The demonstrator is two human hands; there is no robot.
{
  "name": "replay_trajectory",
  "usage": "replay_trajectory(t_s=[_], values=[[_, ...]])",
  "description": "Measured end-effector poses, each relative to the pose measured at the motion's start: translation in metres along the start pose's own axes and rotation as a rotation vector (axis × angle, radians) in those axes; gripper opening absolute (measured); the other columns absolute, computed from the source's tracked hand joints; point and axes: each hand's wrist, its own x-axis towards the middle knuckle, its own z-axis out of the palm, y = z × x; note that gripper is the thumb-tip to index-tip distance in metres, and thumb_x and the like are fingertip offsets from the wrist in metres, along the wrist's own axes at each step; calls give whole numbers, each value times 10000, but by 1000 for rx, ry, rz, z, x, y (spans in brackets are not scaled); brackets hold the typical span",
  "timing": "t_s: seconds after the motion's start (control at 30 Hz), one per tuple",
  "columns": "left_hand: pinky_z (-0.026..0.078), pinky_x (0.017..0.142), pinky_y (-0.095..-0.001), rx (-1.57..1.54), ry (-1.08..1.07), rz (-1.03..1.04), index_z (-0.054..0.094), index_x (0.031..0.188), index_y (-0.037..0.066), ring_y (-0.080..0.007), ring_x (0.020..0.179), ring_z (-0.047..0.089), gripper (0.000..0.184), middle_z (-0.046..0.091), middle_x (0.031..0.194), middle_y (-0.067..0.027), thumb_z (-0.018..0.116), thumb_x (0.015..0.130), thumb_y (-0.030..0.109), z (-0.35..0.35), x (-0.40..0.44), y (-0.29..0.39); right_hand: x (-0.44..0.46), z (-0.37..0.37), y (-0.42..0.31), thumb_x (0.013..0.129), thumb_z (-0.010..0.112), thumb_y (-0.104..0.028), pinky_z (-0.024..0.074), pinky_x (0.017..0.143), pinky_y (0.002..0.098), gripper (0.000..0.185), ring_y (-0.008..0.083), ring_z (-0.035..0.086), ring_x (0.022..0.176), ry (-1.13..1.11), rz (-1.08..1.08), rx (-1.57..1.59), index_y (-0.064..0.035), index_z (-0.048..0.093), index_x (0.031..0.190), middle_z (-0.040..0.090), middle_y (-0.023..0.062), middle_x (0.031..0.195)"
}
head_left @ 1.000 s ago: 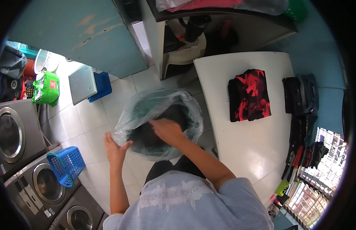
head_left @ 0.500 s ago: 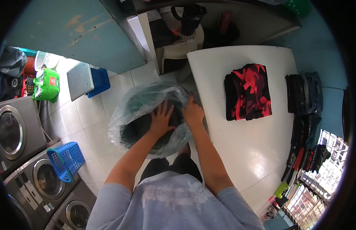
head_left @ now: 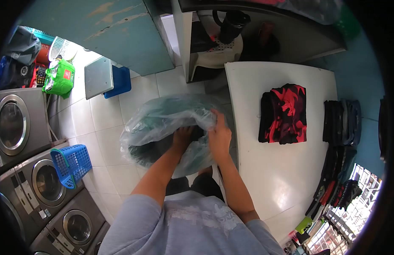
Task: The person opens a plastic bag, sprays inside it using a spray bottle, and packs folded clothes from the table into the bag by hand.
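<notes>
The clear plastic bag [head_left: 152, 121] sits just left of the white surface [head_left: 269, 178], over the tiled floor [head_left: 105, 140], with dark contents [head_left: 152, 153] inside that look like cloth. The film is thin and crinkled, so it should be limp, slick and easy to tear; empty it would weigh little, but the filling probably gives it some heft. A gathered fold of the rim looks the safest hold. The right hand [head_left: 220, 138], beside the surface's near-left edge, has its fingers closed over that rim. The left hand [head_left: 182, 138], farther left of the surface, reaches into the mouth; its fingers are partly hidden, so I cannot tell whether they grasp anything.

On the surface lies a folded red-and-black garment [head_left: 286, 114]; dark folded clothes [head_left: 341, 122] line its right edge. Well to its left are front-loading machines [head_left: 12, 123] and a blue basket [head_left: 73, 163].
</notes>
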Motion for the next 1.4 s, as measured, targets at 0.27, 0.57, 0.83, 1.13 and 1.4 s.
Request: replay_trajectory(t_s=[0.27, 0.57, 0.83, 1.13, 1.4], values=[[380, 921, -390, -741, -518, -144, 499, 1197, 63, -370, 1082, 506, 491, 563, 1131, -206, 504, 846, 407, -224, 29, -66, 6, -26, -25, 705, 624, -122, 466, 741, 428, 545, 344, 574, 918, -13, -151, -425, -94, 425, 1211, 582, 191, 1002], [392, 874, -439, -572, -406, -43, 541, 1091, 39, -392, 1028, 525, 425, 571, 1084, -229, 477, 872, 398, -245, 69, -73, -95, 58, -2, 687, 647, -280, 344, 912, 447, 592, 310, 473, 1083, -644, -985, -926, -75, 485, 1219, 508, 186, 1137], [411, 823, -435, -354, -180, 107, 585, 924, -10, -379, 921, 561, 456, 604, 934, -217, 478, 858, 429, -243, 86, -99, -110, 42, 40, 740, 529, -139, 412, 643, 338, 279, 201, 601, 617, -714, -929, -641, -82, 602, 1003, 600, 30, 658], [410, 822, -401, -677, -566, -222, 600, 1029, -19, -300, 900, 583, 816, 622, 925, -170, 375, 778, 725, -297, 84, -61, -98, -2, -3, 615, 723, -521, 389, 894, 522, 1021, 453, 210, 1297, -682, -502, -510, -147, 204, 1411, 123, 228, 1452], [440, 793, -359, -684, -560, -310, 567, 1122, -2, -235, 966, 566, 717, 614, 1014, -131, 427, 820, 633, -309, 68, -51, -85, -66, 1, 812, 615, -266, 334, 1004, 399, 796, 354, 219, 1328, -48, -176, 307, -57, 136, 1413, 153, 198, 1456]])
